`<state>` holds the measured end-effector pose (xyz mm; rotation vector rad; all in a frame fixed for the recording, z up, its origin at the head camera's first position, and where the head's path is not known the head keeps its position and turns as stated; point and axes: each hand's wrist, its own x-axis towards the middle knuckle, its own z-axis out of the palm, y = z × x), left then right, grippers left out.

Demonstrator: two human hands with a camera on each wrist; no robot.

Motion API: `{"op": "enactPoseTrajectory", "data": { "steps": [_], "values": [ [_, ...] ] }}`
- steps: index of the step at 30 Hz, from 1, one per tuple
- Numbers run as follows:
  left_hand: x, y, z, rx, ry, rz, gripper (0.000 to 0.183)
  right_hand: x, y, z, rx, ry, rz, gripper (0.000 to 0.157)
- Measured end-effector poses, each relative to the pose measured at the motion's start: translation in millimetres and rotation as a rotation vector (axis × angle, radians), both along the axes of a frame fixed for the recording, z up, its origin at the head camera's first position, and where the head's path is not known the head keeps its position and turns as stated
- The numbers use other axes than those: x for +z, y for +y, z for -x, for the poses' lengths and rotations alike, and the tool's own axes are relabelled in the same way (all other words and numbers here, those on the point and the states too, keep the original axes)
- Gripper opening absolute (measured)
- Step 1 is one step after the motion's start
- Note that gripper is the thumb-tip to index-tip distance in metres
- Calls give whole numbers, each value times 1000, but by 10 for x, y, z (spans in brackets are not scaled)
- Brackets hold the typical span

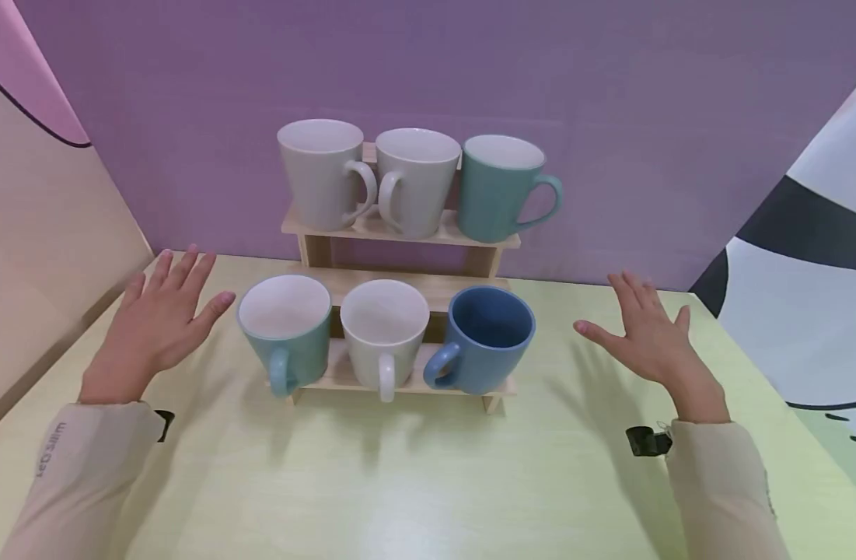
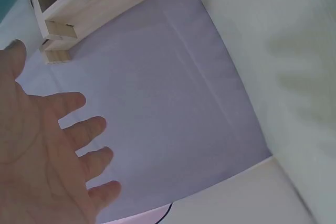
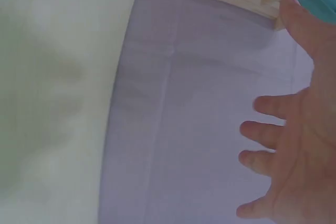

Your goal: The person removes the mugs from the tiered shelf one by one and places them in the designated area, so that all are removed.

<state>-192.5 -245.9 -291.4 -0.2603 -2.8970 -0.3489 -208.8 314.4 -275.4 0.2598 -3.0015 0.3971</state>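
Six tapered, glazed mugs, smooth-walled with looped handles, stand in two rows on a stepped pale-wood rack (image 1: 438, 289), centre of frame. Top row, left to right: a grey-white mug (image 1: 321, 183), a second grey-white mug (image 1: 428, 194), a green mug (image 1: 496, 194) with white lining. Bottom row: a teal mug (image 1: 295, 350), also white inside, a white mug (image 1: 382, 334), a blue mug (image 1: 490, 354), blue throughout. From here I see both hands with fingers spread and palms bare: left hand (image 1: 155, 319) at left of frame, nearest the teal mug; right hand (image 1: 648, 334) at right, nearest the blue. Pale, faintly shiny bench (image 1: 400, 498) below; creased purple cloth (image 1: 644, 117) behind.
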Motion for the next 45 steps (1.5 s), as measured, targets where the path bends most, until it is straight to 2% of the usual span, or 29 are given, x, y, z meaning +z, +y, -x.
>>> {"op": "enactPoseTrajectory", "data": {
  "steps": [5,10,13,18,21,24,29,33,38,45],
  "values": [
    [-49,95,52,-21,-69,-24,71,-53,-11,-4,30,20,136,87],
    [-100,180,60,-63,-125,-144,62,-57,-17,21,51,51,195,84],
    [-115,212,55,-77,-149,-218,59,-22,-14,47,63,51,220,83],
    [-149,208,70,-114,-145,-331,56,94,-22,66,58,42,262,82],
    [-174,209,53,-111,-177,-411,56,182,-30,77,49,50,293,79],
    [-203,216,16,-93,-242,-521,56,273,-37,98,38,45,328,78],
    [-276,230,-39,-95,-333,-761,50,421,-60,143,16,1,416,77],
    [-362,270,-65,-100,-392,-889,47,522,-73,168,10,-13,450,78],
    [-472,327,-102,-133,-464,-1022,47,603,-109,209,-4,-37,473,78],
    [-635,410,-162,-233,-571,-1218,48,722,-179,296,-7,-74,530,78]
  ]
}}
